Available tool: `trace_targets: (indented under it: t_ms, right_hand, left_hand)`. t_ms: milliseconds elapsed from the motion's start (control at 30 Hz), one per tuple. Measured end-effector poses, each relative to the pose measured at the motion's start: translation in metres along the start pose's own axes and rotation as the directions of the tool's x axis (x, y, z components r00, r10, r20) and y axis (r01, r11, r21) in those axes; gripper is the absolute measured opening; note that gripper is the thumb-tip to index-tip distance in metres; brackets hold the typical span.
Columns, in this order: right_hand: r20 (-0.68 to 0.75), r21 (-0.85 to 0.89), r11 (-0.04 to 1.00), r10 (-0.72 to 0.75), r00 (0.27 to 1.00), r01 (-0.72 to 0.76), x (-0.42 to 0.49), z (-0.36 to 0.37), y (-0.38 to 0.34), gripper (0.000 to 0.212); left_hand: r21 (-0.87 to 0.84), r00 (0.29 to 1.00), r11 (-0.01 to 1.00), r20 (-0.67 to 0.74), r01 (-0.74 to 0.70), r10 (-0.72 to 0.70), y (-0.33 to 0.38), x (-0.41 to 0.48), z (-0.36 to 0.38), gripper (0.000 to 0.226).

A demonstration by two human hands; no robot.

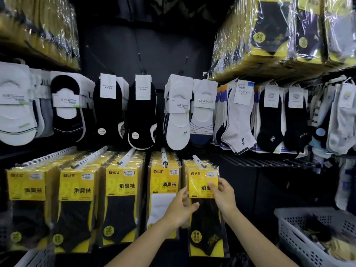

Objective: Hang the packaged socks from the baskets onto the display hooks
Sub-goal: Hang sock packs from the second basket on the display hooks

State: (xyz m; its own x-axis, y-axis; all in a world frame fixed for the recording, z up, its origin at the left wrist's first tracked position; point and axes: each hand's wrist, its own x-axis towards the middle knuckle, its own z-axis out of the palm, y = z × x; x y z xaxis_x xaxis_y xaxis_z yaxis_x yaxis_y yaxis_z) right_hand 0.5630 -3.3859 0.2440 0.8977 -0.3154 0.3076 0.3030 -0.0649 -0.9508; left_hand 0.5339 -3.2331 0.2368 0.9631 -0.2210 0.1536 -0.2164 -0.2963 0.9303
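A yellow-and-black packaged sock pack [206,212] hangs at the front of the rightmost lower display hook [200,161]. My right hand [224,197] pinches the pack's right edge at the yellow card, thumb over the front. My left hand [182,207] grips its left edge lower down, fingers behind and thumb across the dark sock. More yellow packs fill the hooks to the left, among them a white-sock pack [163,197]. A white basket [316,237] at the lower right holds more packs.
Above hang rows of loose black and white socks on card headers [142,110]. Wrapped yellow bundles sit on the upper shelves [279,35]. A second basket's rim [36,257] shows at the lower left. A dark wire shelf [260,160] lies right of the hooks.
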Motion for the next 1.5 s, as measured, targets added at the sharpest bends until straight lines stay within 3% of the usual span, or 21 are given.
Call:
trace_targets:
  t_ms: [167, 267, 400, 500, 600, 700, 833, 900, 967, 1033, 1100, 1233, 1300, 1367, 1500]
  right_hand:
    - [-0.086, 0.038, 0.991, 0.128, 0.988, -0.125, 0.014, 0.007, 0.012, 0.024]
    - [-0.173, 0.033, 0.985, 0.172, 0.97, -0.169, 0.01, 0.009, 0.02, 0.031]
    - [-0.237, 0.073, 0.977, 0.212, 0.948, -0.201, -0.016, -0.003, 0.031, 0.034]
    - [-0.148, 0.059, 0.965, 0.26, 0.954, -0.254, -0.056, -0.007, 0.056, 0.028]
    - [0.029, 0.001, 0.933, 0.36, 0.932, -0.36, -0.11, 0.0, 0.096, 0.025]
    - [0.155, -0.139, 0.826, 0.564, 0.811, -0.547, -0.175, 0.013, 0.15, 0.017]
    - [0.166, -0.398, 0.589, 0.801, 0.576, -0.704, -0.276, 0.026, 0.231, 0.012]
    - [0.187, -0.456, 0.464, 0.884, 0.427, -0.76, -0.328, 0.026, 0.265, 0.022]
    - [0.189, -0.506, 0.358, 0.934, 0.303, -0.785, -0.371, 0.024, 0.29, 0.013]
    - [0.176, -0.561, 0.293, 0.956, 0.234, -0.774, -0.395, 0.023, 0.305, 0.022]
    - [0.171, -0.582, 0.279, 0.96, 0.221, -0.763, -0.4, 0.024, 0.312, 0.032]
    - [0.17, -0.578, 0.359, 0.931, 0.322, -0.732, -0.387, 0.031, 0.331, 0.037]
    - [0.179, -0.65, 0.366, 0.925, 0.334, -0.666, -0.38, 0.039, 0.339, 0.044]
    - [0.188, -0.699, 0.354, 0.93, 0.317, -0.622, -0.376, 0.048, 0.344, 0.052]
    - [0.185, -0.641, 0.324, 0.945, 0.269, -0.696, -0.374, 0.061, 0.351, 0.065]
  left_hand:
    - [0.07, 0.996, 0.994, 0.005, 0.088, -0.088, -0.008, 0.018, -0.007, 0.079]
    - [0.105, 0.994, 0.989, 0.029, 0.104, -0.108, -0.016, 0.016, -0.011, 0.074]
    - [0.284, 0.992, 0.956, 0.078, 0.072, -0.098, -0.043, -0.012, -0.02, 0.063]
    - [0.347, 0.988, 0.934, 0.09, 0.085, -0.123, -0.077, -0.048, -0.032, 0.062]
    - [0.402, 0.981, 0.901, 0.037, 0.162, -0.193, -0.126, -0.098, -0.044, 0.059]
    - [0.442, 0.933, 0.838, 0.009, 0.32, -0.36, -0.188, -0.164, -0.051, 0.057]
    - [0.403, 0.834, 0.755, -0.038, 0.517, -0.551, -0.274, -0.254, -0.048, 0.042]
    - [0.39, 0.743, 0.662, -0.093, 0.64, -0.663, -0.306, -0.294, -0.044, 0.046]
    - [0.34, 0.646, 0.585, -0.095, 0.736, -0.757, -0.334, -0.324, -0.04, 0.056]
    - [0.349, 0.574, 0.512, -0.097, 0.785, -0.813, -0.353, -0.338, -0.038, 0.066]
    - [0.322, 0.527, 0.47, -0.116, 0.822, -0.842, -0.364, -0.339, -0.036, 0.069]
    - [0.399, 0.56, 0.474, -0.129, 0.784, -0.818, -0.381, -0.331, -0.032, 0.066]
    - [0.387, 0.563, 0.497, -0.074, 0.777, -0.823, -0.391, -0.326, -0.028, 0.065]
    - [0.369, 0.567, 0.514, -0.044, 0.774, -0.823, -0.4, -0.322, -0.024, 0.065]
    - [0.299, 0.547, 0.521, -0.006, 0.8, -0.837, -0.414, -0.323, -0.021, 0.067]
